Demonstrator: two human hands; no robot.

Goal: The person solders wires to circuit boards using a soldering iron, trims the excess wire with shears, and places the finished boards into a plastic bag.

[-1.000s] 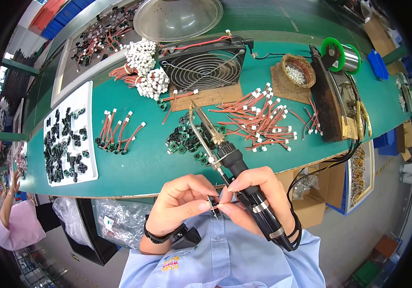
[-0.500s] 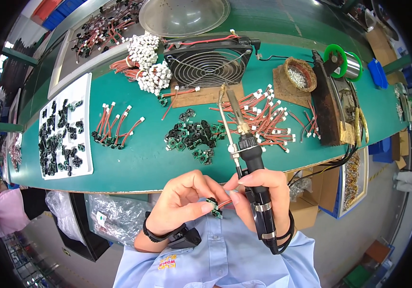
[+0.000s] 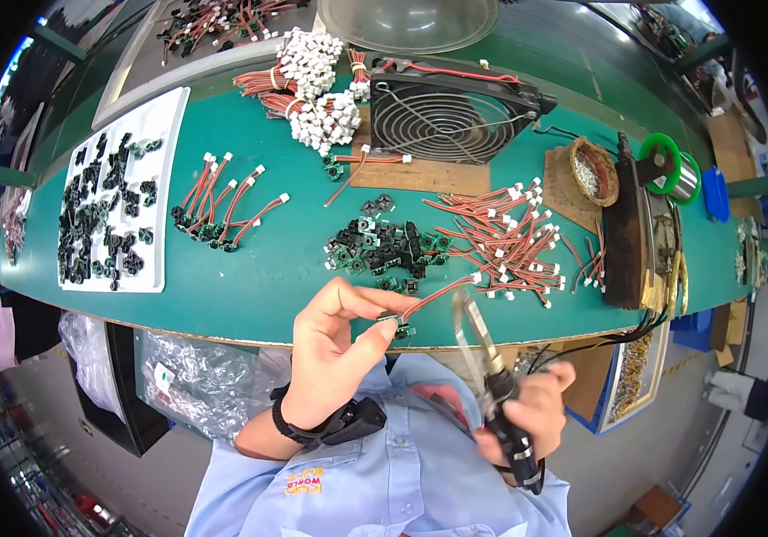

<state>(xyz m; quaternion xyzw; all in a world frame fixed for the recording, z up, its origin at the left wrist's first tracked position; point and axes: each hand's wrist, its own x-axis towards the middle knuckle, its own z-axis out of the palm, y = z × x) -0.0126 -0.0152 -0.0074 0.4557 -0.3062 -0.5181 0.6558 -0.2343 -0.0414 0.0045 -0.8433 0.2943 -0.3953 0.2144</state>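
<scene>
Board (image 3: 399, 328), green-black, with thin red wires (image 3: 437, 294), pinched between thumb and fingers of left hand (image 3: 330, 349); right hand (image 3: 536, 416) wraps black cylindrical soldering iron (image 3: 501, 390), slender metal end blurred.

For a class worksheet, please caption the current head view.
At a green bench, the left hand pinches a small wired board while the right hand grips a soldering iron.

Bright, fairly even light covers the table (image 3: 254, 282), leaving white glints on the round metal dish (image 3: 402, 27) and the crinkled plastic bag (image 3: 209, 376). The right hand (image 3: 531, 416) and soldering iron (image 3: 502, 389) are blurred, while the left hand (image 3: 335, 353) looks crisp. Fisheye distortion bows the table's edge, and black fills the corners.
</scene>
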